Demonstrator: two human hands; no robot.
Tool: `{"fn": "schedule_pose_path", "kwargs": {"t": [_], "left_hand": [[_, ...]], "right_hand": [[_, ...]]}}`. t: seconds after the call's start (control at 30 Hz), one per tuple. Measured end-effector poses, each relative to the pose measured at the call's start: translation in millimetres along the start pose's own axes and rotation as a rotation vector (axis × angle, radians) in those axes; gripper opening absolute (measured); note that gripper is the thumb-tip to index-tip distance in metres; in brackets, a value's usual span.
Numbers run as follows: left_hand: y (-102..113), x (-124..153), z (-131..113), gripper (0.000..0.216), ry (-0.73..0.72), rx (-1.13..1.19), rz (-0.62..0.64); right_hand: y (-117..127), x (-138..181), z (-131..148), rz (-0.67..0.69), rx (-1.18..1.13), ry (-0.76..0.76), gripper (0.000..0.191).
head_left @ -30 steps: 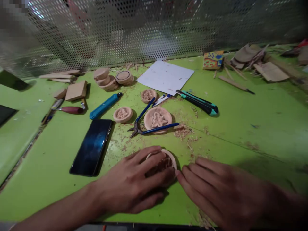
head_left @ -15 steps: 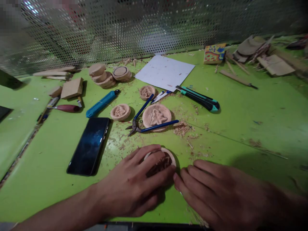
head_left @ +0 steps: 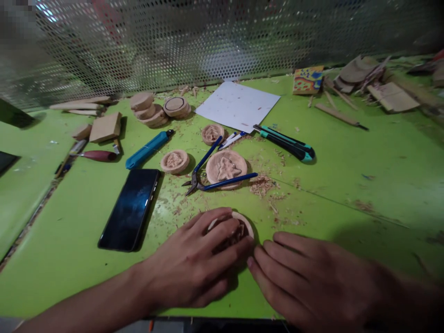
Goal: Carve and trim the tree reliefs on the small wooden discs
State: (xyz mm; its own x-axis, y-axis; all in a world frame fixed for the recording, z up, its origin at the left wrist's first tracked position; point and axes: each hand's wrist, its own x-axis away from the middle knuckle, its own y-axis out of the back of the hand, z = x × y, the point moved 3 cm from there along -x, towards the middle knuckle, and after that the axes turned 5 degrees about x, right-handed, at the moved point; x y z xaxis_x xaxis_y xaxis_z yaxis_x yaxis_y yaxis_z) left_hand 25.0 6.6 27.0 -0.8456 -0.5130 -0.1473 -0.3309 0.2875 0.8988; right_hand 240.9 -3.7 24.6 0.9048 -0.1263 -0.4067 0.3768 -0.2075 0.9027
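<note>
Splayed across a tree-carved disc (head_left: 222,163), just beyond the left hand (head_left: 201,261), blue-handled pliers (head_left: 215,185); near these, two smaller carved discs (head_left: 175,161). To the left, a smartphone (head_left: 130,210) and a black-tipped teal tool (head_left: 147,150); to the right, a green-and-black utility knife (head_left: 286,144). Further back, white paper (head_left: 239,105) and stacked wooden rounds (head_left: 149,114). Held at near centre under arched, parted left fingers, a hollowed wooden disc (head_left: 247,225), largely covered. Just right of it, the right hand (head_left: 312,273), fingers curled close together, contents impossible to tell. Underneath, a bright green tabletop (head_left: 347,162) strewn with shavings (head_left: 262,185); behind, a perforated screen (head_left: 173,51).
</note>
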Motion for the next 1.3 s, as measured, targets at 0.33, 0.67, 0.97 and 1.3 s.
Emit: {"fn": "schedule_pose_path", "kwargs": {"t": [0.33, 0.67, 0.97, 1.3], "left_hand": [[0, 0, 1, 0.051, -0.009, -0.001, -0.026], [1, -1, 1, 0.047, 0.004, 0.010, -0.010], [4, -2, 1, 0.038, -0.034, -0.013, -0.031], [2, -2, 7, 0.037, -0.072, -0.002, -0.046]], "right_hand": [[-1, -3, 1, 0.039, -0.019, -0.007, 0.039], [-5, -1, 11, 0.038, -0.051, 0.057, 0.052], [-6, -6, 7, 0.009, -0.071, 0.143, 0.043], [0, -11, -5, -0.127, -0.082, 0.073, 0.031]]}}
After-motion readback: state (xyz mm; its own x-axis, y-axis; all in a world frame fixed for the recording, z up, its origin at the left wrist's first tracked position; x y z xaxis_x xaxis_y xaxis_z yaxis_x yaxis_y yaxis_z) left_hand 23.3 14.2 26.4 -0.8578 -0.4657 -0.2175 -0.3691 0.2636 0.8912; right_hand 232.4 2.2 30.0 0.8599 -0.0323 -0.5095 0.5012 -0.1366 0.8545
